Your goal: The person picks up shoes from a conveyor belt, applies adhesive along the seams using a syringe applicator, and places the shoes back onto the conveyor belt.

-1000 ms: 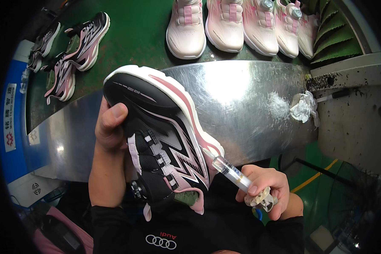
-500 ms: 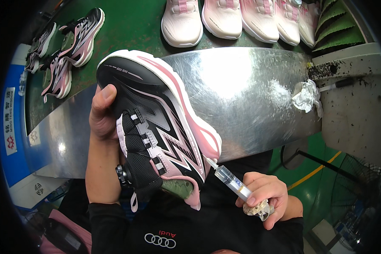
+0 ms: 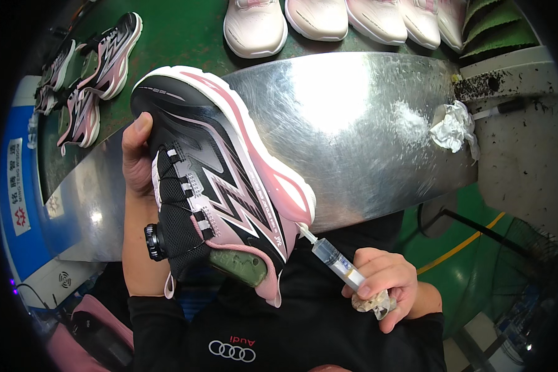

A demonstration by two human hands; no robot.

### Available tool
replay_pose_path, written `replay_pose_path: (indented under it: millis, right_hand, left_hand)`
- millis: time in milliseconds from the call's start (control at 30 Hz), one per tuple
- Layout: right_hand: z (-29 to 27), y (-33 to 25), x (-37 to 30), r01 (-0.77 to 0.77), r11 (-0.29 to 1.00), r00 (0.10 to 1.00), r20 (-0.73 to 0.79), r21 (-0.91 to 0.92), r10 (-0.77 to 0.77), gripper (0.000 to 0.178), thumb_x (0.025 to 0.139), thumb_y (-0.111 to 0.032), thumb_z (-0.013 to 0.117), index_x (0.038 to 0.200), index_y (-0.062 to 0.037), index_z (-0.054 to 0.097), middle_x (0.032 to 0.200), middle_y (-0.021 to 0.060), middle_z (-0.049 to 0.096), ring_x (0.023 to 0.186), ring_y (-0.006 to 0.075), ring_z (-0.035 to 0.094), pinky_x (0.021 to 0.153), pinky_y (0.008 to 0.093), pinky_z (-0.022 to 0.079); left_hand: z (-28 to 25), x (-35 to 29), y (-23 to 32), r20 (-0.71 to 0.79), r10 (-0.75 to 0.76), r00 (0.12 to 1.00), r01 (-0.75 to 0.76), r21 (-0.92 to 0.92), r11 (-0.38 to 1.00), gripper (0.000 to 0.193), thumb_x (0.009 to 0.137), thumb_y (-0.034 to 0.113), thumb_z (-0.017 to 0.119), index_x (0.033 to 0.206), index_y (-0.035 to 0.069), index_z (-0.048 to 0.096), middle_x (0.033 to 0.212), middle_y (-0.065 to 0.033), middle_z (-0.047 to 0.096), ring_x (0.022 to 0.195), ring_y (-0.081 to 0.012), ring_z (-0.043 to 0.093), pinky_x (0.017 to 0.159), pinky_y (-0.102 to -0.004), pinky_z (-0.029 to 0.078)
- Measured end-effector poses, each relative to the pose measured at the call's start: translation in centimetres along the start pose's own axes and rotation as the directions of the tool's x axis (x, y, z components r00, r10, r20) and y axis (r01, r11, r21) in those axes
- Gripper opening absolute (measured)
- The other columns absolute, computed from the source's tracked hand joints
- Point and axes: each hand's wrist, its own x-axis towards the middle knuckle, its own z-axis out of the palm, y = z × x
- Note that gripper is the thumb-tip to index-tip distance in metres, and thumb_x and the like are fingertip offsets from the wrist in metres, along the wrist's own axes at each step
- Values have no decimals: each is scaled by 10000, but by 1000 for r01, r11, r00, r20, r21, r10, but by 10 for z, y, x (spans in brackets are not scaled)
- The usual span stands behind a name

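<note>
My left hand point(image 3: 137, 154) grips a black, pink and white sneaker point(image 3: 220, 167), its thumb on the upper near the toe and the other fingers hidden behind. The shoe is tilted, toe up and left, with its outer side facing me. A round black dial sits at the tongue, and something green fills the collar opening. In my right hand point(image 3: 385, 282) is a clear plastic syringe point(image 3: 336, 261), its rear end wrapped in crumpled, stained material. The syringe tip meets the seam between sole and upper at the heel.
A shiny metal plate point(image 3: 266, 93) lies behind the sneaker. On the green table stand several pale pink shoes point(image 3: 254, 28) at the back and several black-pink sneakers point(image 3: 115, 56) at the left. Crumpled white paper point(image 3: 452, 127) rests at the right, beside a dark-handled tool point(image 3: 508, 106).
The sneaker has shifted slightly left and turned a little, showing more of its outer side. The syringe has moved slightly left and up with it, its tip still at the heel.
</note>
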Motion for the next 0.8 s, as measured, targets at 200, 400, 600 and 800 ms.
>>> replay_pose_path:
  millis: [200,400,600,800]
  right_hand:
    - [1,4,-2,4,1000,1000,-5,-4,-4,547,712,-403,765,1036,17,630,836,101,659,629,213,520,554,311,344]
    - [-2,10,-4,24,1000,999,-30,16,-23,527,710,-388,769,1026,13,635,845,93,664,635,209,527,566,303,356]
    - [-7,16,-6,21,1000,999,-39,12,-20,525,706,-370,775,1048,0,626,878,70,676,640,193,538,576,297,362]
    - [-9,20,2,39,999,999,-23,-26,-40,512,706,-358,778,1056,-16,624,887,48,678,658,187,562,580,298,366]
  left_hand:
    - [-13,2,2,-79,-23,997,23,-10,1000,393,869,261,538,1135,-27,563,1076,-156,637,961,-245,633,866,-374,512]
    - [3,-1,0,-182,-29,983,38,45,998,421,841,352,567,1133,49,574,1063,-128,644,921,-258,645,834,-409,526]
    - [-6,-10,10,-223,-49,974,94,195,976,415,858,357,538,1127,42,580,1060,-137,644,918,-271,649,840,-417,526]
    - [-31,-49,28,-365,129,922,53,450,891,404,928,315,465,1176,4,538,1054,-160,634,899,-279,649,793,-414,543]
